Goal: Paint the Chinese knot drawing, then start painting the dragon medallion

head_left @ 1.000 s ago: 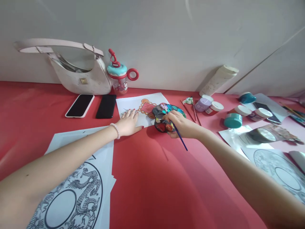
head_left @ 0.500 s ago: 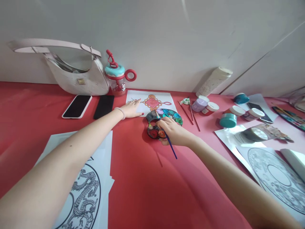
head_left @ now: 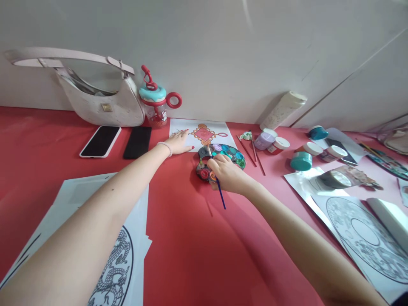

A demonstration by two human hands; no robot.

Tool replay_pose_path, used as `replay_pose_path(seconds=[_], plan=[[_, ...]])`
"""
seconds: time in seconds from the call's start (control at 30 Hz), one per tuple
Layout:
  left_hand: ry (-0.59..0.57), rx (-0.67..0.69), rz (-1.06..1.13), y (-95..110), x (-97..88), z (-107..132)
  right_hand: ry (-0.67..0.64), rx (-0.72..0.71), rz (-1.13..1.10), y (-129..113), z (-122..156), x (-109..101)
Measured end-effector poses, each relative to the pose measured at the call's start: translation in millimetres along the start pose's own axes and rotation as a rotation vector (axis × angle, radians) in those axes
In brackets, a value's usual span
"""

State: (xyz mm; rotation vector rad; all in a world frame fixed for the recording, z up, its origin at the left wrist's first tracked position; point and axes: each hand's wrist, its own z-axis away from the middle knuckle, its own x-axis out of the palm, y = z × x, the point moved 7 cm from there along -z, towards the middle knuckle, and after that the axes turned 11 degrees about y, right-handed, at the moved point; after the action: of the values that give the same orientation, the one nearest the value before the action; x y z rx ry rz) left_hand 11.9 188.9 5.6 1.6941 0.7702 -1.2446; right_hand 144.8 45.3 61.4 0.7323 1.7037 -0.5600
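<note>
My left hand (head_left: 179, 142) lies flat with fingers spread on the left side of a white sheet (head_left: 219, 146). On that sheet is a knot drawing (head_left: 203, 134) coloured red and orange. Between the fingers of my right hand (head_left: 228, 172) is a blue-handled paintbrush (head_left: 220, 194), its bristles pointing away from me by the drawing's lower edge. A dark palette (head_left: 225, 148) with several colours of paint sits beneath my right hand, overlapping the sheet's near edge. Whether the lower fingers also grip the palette is hidden.
Left stand a white handbag (head_left: 105, 102), a lidded cup (head_left: 154, 104) and two phones (head_left: 101, 142). Paint jars (head_left: 301, 161), loose brushes (head_left: 259, 157) and a bottle (head_left: 283, 110) lie right. Printed dragon sheets (head_left: 127, 255) lie near my left arm. A wall (head_left: 204, 55) rises behind.
The brush handle has swung left and stands more upright, its tip now nearer the drawing's lower edge. My left hand stays on the sheet. The view has shifted slightly.
</note>
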Motion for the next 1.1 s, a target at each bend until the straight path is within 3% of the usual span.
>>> replay_pose_path(seconds=[0.07, 0.17, 0.3, 0.4, 0.47, 0.57, 0.67, 0.73, 0.8, 0.9, 1.1], plan=[[0.023, 0.026, -0.013, 0, -0.7, 0, -0.005, -0.001, -0.001, 2, -1, 5], [0.149, 0.058, -0.04, 4, -10.3, 6, -0.008, -0.004, 0.002, 5, -2, 11], [0.292, 0.104, 0.038, 20, -34.2, 43, 0.024, 0.029, 0.009, 9, -1, 15], [0.273, 0.196, 0.098, 33, -55.0, 97, 0.103, 0.04, 0.0, 7, 3, 11], [0.225, 0.169, 0.109, 29, -68.7, 143, 0.163, 0.028, -0.019, 1, 10, 6], [0.086, 0.031, 0.029, 2, -80.3, 220, 0.235, 0.006, -0.069, -17, 28, -2], [-0.025, -0.022, -0.105, -31, -83.6, 296, 0.257, -0.048, -0.142, -45, 50, -7], [-0.106, -0.024, -0.17, -48, -78.2, 337, 0.251, -0.074, -0.217, -68, 61, -8], [-0.13, -0.006, -0.198, -55, -72.2, 363, 0.239, -0.101, -0.308, -94, 67, -7], [-0.068, -0.028, -0.21, -55, -68.1, 374, 0.212, -0.154, -0.419, -135, 66, -5], [-0.019, -0.028, -0.15, -43, -68.1, 355, 0.148, -0.174, -0.493, -189, 48, 1]])
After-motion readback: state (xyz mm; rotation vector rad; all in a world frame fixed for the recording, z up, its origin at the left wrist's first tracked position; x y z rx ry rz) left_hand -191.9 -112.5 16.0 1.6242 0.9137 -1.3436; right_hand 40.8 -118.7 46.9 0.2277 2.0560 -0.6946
